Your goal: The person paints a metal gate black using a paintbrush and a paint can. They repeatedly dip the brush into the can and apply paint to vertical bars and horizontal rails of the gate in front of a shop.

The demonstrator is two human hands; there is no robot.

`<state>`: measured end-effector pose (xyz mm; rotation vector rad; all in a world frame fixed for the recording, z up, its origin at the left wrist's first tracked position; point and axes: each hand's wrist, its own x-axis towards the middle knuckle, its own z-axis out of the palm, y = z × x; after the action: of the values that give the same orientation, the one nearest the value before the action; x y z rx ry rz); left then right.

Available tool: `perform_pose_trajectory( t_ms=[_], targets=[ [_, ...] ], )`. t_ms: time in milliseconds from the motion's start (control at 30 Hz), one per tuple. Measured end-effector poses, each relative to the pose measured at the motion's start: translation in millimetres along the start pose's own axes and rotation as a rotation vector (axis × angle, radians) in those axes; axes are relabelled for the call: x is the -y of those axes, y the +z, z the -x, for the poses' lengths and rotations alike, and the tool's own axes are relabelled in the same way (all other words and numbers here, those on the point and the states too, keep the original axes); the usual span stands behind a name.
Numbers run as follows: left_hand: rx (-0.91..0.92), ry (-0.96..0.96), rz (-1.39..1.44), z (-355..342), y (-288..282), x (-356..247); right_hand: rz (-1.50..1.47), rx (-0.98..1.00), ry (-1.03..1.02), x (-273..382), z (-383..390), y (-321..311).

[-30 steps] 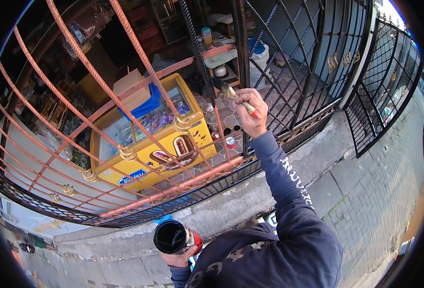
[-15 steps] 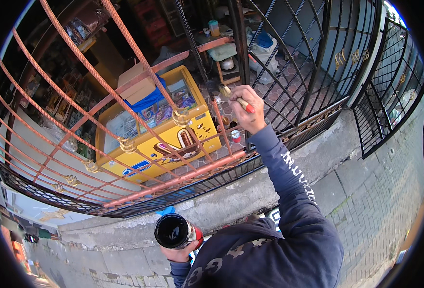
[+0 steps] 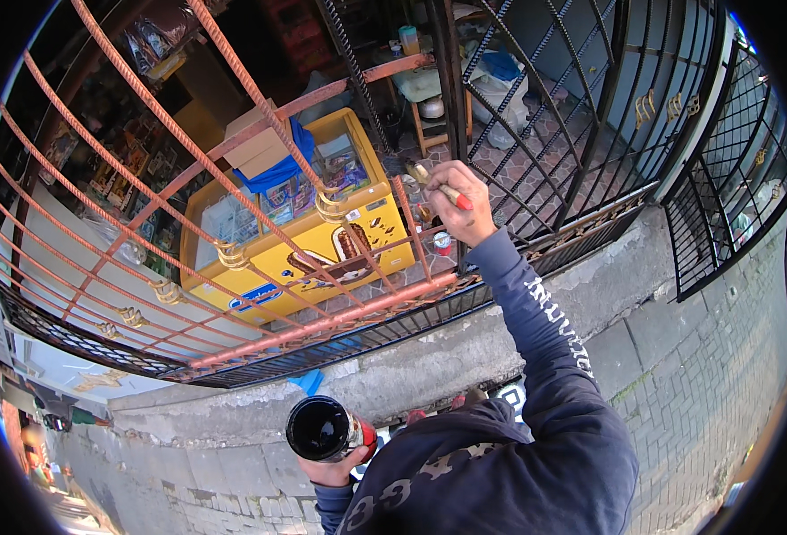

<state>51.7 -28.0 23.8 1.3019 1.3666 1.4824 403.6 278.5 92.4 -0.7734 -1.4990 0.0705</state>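
Observation:
My right hand is closed round a paintbrush with a red-ended handle. Its bristle end points left, close to a vertical twisted bar of the window grille; whether the bristles touch it I cannot tell. That bar is black in its upper part and reddish-brown lower down. Low in front of my body, my left hand grips a paint can with a red lower side. Glossy black paint shows inside its open top.
Reddish grille bars with gold ornaments fill the left; black lattice stands at the right. Behind the bars are a yellow freezer, a cardboard box and a small can. A concrete ledge runs below.
The view has shifted slightly, so the grille and freezer sit a little differently in the picture. Both hands keep nearly the same place, still holding the brush and the can.

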Motion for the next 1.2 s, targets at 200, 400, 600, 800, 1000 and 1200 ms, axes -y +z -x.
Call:
perform_pose_trajectory(
  t_ms=[200, 400, 600, 800, 1000, 1200],
  targets=[
    [-0.028, -0.028, -0.033, 2.4, 7.2, 1.0, 0.130, -0.148, -0.055, 14.2, 33.1, 48.9],
    [0.002, -0.060, -0.004, 0.3, 13.5, -6.3, 0.083, -0.119, 0.021, 17.2, 62.1, 70.2],
    [0.014, -0.066, -0.010, 2.0, 18.1, -9.1, -0.010, -0.071, -0.015, 22.1, 61.9, 71.7],
    [0.073, -0.044, -0.048, -0.2, 14.3, 0.7, -0.002, -0.088, 0.159, 20.9, 69.6, 61.1],
    [0.075, -0.024, 0.023, -15.5, 15.0, 17.2, -0.709, -0.077, 0.945, 64.8, 103.8, 17.1],
    [0.079, 0.183, -0.209, -45.8, 13.4, 13.3, -0.817, 0.077, 0.890, 133.8, 93.9, -44.9]
  ],
)
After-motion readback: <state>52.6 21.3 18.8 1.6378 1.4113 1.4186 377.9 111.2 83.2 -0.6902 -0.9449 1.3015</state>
